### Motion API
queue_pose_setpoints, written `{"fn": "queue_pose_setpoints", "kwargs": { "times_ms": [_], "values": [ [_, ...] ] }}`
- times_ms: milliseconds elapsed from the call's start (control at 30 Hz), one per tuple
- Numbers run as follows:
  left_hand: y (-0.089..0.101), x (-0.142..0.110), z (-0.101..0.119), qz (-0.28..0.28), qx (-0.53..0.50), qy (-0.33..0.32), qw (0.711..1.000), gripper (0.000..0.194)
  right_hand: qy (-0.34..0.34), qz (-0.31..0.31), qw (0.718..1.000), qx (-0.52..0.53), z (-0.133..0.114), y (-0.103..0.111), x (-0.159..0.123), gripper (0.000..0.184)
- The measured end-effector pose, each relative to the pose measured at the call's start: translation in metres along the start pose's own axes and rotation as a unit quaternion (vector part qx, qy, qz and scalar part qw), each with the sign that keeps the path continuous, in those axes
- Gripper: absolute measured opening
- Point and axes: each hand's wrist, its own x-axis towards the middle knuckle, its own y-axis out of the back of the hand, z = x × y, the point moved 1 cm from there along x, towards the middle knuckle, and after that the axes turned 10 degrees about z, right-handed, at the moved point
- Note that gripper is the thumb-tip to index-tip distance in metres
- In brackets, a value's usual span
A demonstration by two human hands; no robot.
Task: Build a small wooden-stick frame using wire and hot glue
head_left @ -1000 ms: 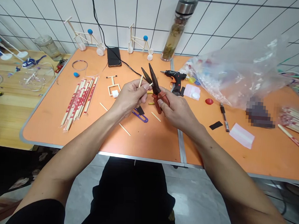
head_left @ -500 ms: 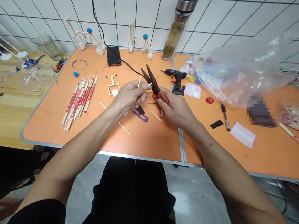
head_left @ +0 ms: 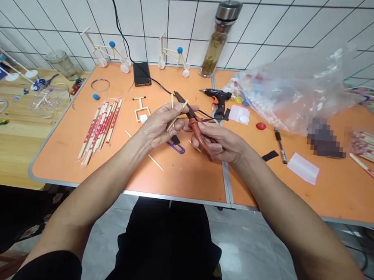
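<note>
My left hand (head_left: 157, 127) pinches thin wooden sticks (head_left: 176, 116) between thumb and fingers, above the middle of the orange table (head_left: 187, 176). My right hand (head_left: 221, 140) grips the red handles of black-jawed pliers (head_left: 194, 123), now tilted low with the jaws pointing left toward the sticks. The jaw tips lie close behind the left fingers. Under the hands lie purple snips (head_left: 175, 146) and loose stick pieces (head_left: 155, 162).
Wrapped chopsticks (head_left: 102, 124) lie to the left, a small stick frame (head_left: 142, 109) beside them. A glue gun (head_left: 218, 97), phone (head_left: 142, 74), bottle (head_left: 218, 39), two stick bicycle models (head_left: 172, 57) and a plastic bag (head_left: 294, 90) stand further back and right.
The pliers have swung down from nearly upright to a low tilt, with the jaws closer together. My left hand turned the sticks and rose slightly toward the jaws.
</note>
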Motion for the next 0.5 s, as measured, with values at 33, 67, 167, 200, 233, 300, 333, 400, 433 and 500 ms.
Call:
{"fn": "queue_pose_setpoints", "kwargs": {
  "times_ms": [33, 67, 167, 200, 233, 300, 333, 400, 433, 500],
  "values": [
    [-0.001, 0.000, 0.000, 0.008, 0.000, -0.006, 1.000, 0.024, 0.010, 0.019, 1.000, -0.022, 0.002, -0.001, 0.001, 0.055],
    [-0.001, 0.000, 0.000, 0.023, 0.004, -0.013, 1.000, 0.024, 0.038, 0.052, 0.996, -0.058, 0.004, -0.003, 0.002, 0.058],
    [-0.004, -0.001, 0.000, 0.057, 0.029, -0.036, 0.997, 0.025, 0.172, 0.194, 0.929, -0.266, 0.012, -0.012, 0.001, 0.064],
    [-0.005, -0.002, 0.000, 0.060, 0.036, -0.044, 0.997, 0.026, 0.204, 0.238, 0.883, -0.350, 0.015, -0.015, 0.000, 0.067],
    [-0.006, -0.002, 0.000, 0.059, 0.041, -0.052, 0.996, 0.028, 0.221, 0.280, 0.834, -0.421, 0.018, -0.018, -0.001, 0.064],
    [-0.008, -0.003, 0.000, 0.061, 0.053, -0.066, 0.995, 0.032, 0.232, 0.314, 0.776, -0.496, 0.021, -0.020, -0.003, 0.052],
    [-0.008, -0.004, 0.001, 0.069, 0.061, -0.073, 0.993, 0.033, 0.235, 0.309, 0.774, -0.500, 0.020, -0.019, -0.002, 0.045],
    [-0.008, -0.005, 0.004, 0.094, 0.076, -0.089, 0.989, 0.035, 0.231, 0.275, 0.813, -0.459, 0.016, -0.014, -0.002, 0.030],
    [-0.007, -0.005, 0.006, 0.105, 0.081, -0.097, 0.986, 0.034, 0.221, 0.259, 0.837, -0.428, 0.012, -0.010, -0.002, 0.027],
    [-0.006, -0.006, 0.008, 0.110, 0.090, -0.103, 0.984, 0.031, 0.211, 0.245, 0.868, -0.376, 0.005, -0.004, -0.002, 0.032]
  ]
}}
